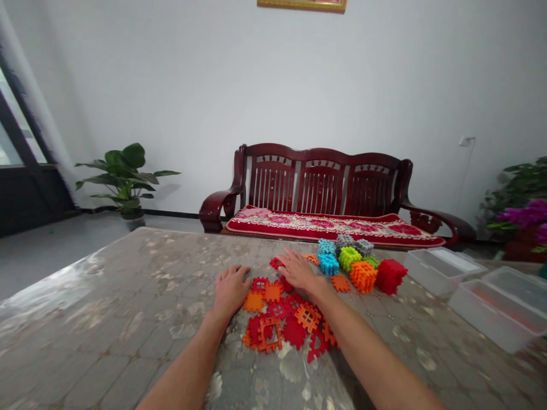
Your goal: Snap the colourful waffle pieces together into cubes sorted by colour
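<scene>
Flat red and orange interlocking tiles with notched edges lie in a loose spread; among them are an orange frame tile [270,335] and a plain red tile [294,331]. My left hand [232,290] rests on the table at the left border of the spread, fingers slightly bent and apart, holding nothing visible. At the far right side of the spread, my right hand [298,271] reaches over some red tiles [276,263], its fingers stretched forward. Whatever lies under its palm is hidden.
Sorted stacks stand at the back right: blue [329,263], grey [344,242], green [349,258], orange [363,277] and red [391,276]. Two clear plastic boxes [491,319] sit further right on the patterned tablecloth [141,307]. A wooden bench [322,182] stands beyond the table.
</scene>
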Tool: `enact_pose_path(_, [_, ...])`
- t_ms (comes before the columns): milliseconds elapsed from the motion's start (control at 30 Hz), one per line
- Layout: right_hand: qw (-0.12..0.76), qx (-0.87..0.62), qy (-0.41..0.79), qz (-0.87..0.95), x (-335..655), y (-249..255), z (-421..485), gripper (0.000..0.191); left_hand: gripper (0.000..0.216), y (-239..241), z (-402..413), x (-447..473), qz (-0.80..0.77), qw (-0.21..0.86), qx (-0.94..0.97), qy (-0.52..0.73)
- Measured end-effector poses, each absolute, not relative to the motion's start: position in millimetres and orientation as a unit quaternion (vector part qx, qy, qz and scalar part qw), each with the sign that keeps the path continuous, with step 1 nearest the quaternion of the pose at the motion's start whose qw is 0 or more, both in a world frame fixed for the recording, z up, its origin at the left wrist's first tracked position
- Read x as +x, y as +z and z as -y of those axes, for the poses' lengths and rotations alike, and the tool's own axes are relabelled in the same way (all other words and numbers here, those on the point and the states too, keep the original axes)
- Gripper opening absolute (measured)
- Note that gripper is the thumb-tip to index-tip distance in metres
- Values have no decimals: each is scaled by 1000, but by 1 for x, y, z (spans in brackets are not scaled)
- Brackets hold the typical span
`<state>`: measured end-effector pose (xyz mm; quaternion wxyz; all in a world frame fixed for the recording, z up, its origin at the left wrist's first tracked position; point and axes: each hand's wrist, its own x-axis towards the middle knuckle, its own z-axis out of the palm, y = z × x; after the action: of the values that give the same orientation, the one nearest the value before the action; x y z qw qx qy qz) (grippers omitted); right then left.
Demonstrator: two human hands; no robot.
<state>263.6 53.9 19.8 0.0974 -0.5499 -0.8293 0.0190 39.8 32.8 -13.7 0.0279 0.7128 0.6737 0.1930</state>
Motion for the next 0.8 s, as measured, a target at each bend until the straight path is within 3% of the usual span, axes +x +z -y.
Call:
enact_pose_path(133, [71, -548, 48, 832, 269, 13, -52, 45, 38, -14, -33, 40, -671, 30, 714, 197])
enact_pose_path(433, [130, -566, 16, 814, 284, 24, -26, 34, 37, -13, -32, 41, -672, 25, 714, 193])
enact_pose_path(667, [73, -609, -2, 790, 258, 29, -41, 33, 36, -16, -34, 40, -674, 32, 709, 204])
enact_pose_path(800, [84, -613, -16, 786, 250, 25, -41, 37, 37, -16, -34, 40, -672, 29, 712, 203])
